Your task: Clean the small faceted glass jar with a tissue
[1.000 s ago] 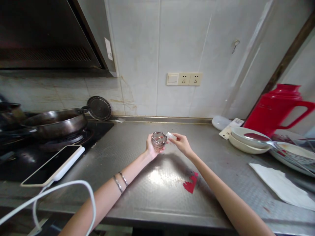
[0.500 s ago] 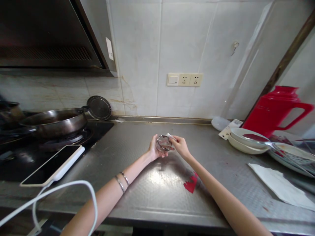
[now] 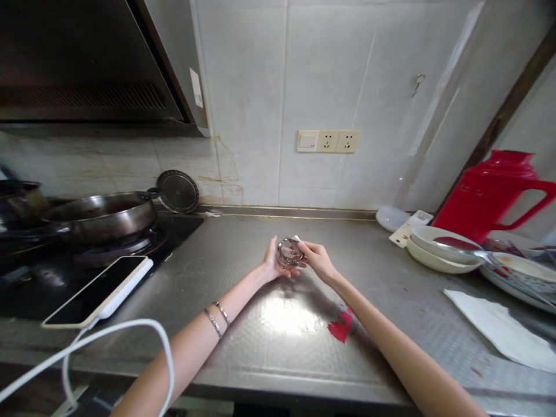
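My left hand cradles a small round glass dish with a dark, shiny rim, fingers curled under and around its left side. The dish is see-through, and fingers show through its middle. My right hand pinches a small bit of white tissue at the dish's upper right rim; most of the tissue is hidden by the fingers. Both hands are held over the steel counter. Below them on the counter lies a torn red scrap.
On the left, a steel pan sits on the black stove, with a phone and white cable nearer me. On the right are stacked bowls, a red thermos jug, a patterned plate and a folded white tissue.
Both hands stay on the dish in nearly the same place. The right fingers have shifted slightly at the rim, and the camera view has moved a little.
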